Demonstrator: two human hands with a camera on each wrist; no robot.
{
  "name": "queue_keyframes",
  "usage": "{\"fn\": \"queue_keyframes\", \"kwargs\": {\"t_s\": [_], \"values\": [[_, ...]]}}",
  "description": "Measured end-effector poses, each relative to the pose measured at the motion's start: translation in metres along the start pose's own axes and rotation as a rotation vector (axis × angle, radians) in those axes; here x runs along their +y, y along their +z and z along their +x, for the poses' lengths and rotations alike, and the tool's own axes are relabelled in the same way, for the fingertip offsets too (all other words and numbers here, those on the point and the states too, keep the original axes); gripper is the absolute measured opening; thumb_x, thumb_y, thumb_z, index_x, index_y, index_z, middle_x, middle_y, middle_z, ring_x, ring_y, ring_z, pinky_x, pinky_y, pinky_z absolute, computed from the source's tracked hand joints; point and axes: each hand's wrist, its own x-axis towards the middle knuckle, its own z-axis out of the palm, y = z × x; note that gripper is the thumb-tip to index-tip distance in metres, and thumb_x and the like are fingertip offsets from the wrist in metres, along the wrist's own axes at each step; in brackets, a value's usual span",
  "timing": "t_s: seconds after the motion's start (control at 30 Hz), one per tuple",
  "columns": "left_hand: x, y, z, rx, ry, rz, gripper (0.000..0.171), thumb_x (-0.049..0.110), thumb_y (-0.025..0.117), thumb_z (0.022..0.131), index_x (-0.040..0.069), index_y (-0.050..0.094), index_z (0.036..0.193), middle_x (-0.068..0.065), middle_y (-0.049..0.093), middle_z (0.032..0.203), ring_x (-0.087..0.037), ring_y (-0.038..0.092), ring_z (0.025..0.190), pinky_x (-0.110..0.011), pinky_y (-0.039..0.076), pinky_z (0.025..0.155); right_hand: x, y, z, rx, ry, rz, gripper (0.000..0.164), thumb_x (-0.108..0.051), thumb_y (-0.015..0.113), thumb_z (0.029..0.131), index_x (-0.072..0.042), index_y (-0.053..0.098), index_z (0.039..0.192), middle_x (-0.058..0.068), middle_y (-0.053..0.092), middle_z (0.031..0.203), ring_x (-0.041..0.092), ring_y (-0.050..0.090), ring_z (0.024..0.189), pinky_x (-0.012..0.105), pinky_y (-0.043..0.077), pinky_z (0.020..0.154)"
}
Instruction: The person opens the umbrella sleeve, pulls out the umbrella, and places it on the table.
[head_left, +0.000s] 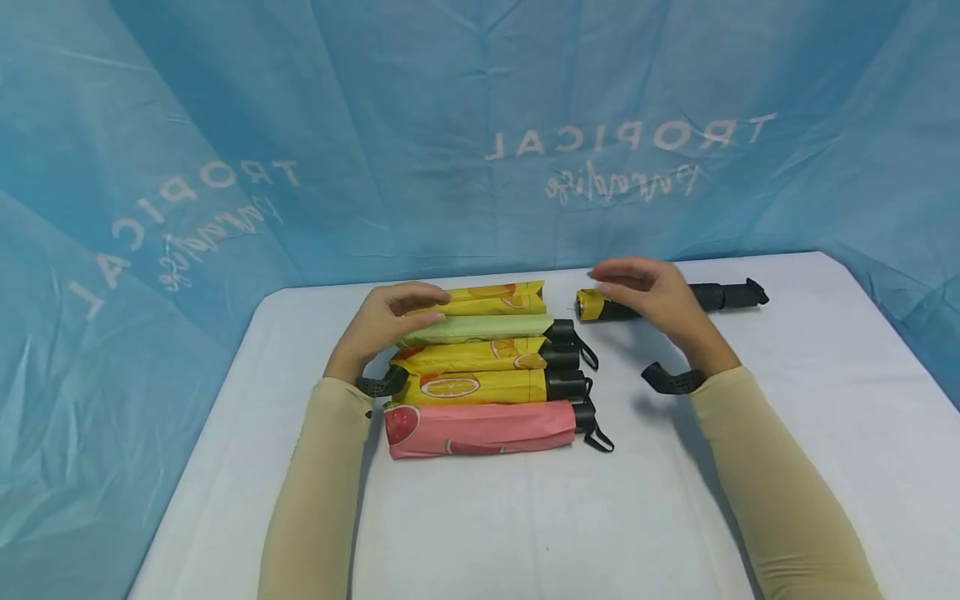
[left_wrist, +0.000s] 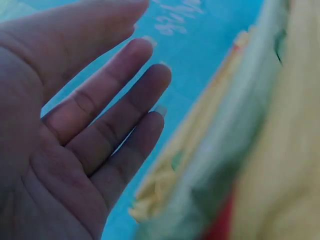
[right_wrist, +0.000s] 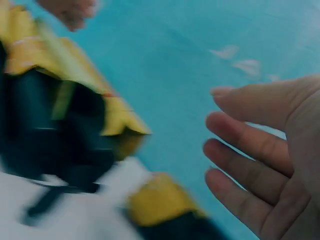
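My left hand hovers by the left ends of a row of folded umbrellas, its fingers extended and holding nothing. The row holds a pink umbrella nearest me, a yellow umbrella with a citrus print, another yellow umbrella and a pale green umbrella. Furthest back lies a yellow sleeve, whose right end gapes with no handle showing. Over a black folded umbrella with a yellow end, my right hand is held with fingers apart; nothing is in it.
A white table carries the umbrellas. Blue printed sheeting hangs behind and along the left side. Black wrist straps circle both wrists, and black loops trail from the umbrella handles.
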Motion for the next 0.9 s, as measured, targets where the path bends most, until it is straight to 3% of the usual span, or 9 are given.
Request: {"fn": "queue_keyframes", "kwargs": {"t_s": [0.17,0.33,0.53,0.8,0.9], "values": [[0.005,0.000,-0.006,-0.001,-0.058,0.033,0.035,0.023,0.075,0.096,0.008,0.071,0.128,-0.004,0.069,0.129,-0.023,0.063,0.121,-0.038,0.051,0.102,0.013,0.035,0.005,-0.173,0.010,-0.031,0.035,-0.030,0.075,0.095,-0.017,0.072,0.127,0.004,0.070,0.127,0.019,0.067,0.116,0.035,0.055,0.094],[-0.015,-0.007,-0.007,0.004,-0.127,0.017,0.036,0.022,0.076,0.095,0.010,0.071,0.128,-0.003,0.070,0.128,-0.022,0.064,0.120,-0.035,0.053,0.100,0.026,0.046,0.002,-0.245,0.023,-0.142,0.037,-0.032,0.078,0.093,-0.021,0.072,0.127,-0.002,0.070,0.123,0.015,0.066,0.113,0.037,0.055,0.094],[-0.036,-0.013,-0.002,-0.034,-0.157,-0.023,0.037,0.025,0.079,0.092,0.016,0.072,0.127,-0.002,0.070,0.128,-0.019,0.065,0.120,-0.034,0.054,0.097,0.029,0.049,0.001,-0.253,0.005,-0.271,0.040,-0.029,0.080,0.092,-0.022,0.070,0.130,-0.001,0.069,0.125,0.016,0.066,0.115,0.043,0.054,0.096],[-0.039,-0.013,0.000,-0.050,-0.167,-0.043,0.041,0.027,0.080,0.092,0.014,0.071,0.129,-0.004,0.069,0.130,-0.020,0.063,0.123,-0.032,0.053,0.098,0.024,0.058,0.005,-0.222,-0.046,-0.455,0.047,-0.026,0.080,0.091,-0.016,0.068,0.135,0.007,0.069,0.128,0.026,0.063,0.119,0.051,0.049,0.101],[-0.039,-0.014,-0.001,-0.039,-0.175,-0.030,0.040,0.025,0.078,0.093,0.013,0.071,0.130,-0.004,0.069,0.130,-0.020,0.063,0.122,-0.031,0.053,0.099,0.023,0.061,0.007,-0.214,-0.039,-0.478,0.047,-0.027,0.080,0.092,-0.017,0.068,0.136,0.008,0.069,0.126,0.027,0.064,0.109,0.051,0.051,0.095]]}}
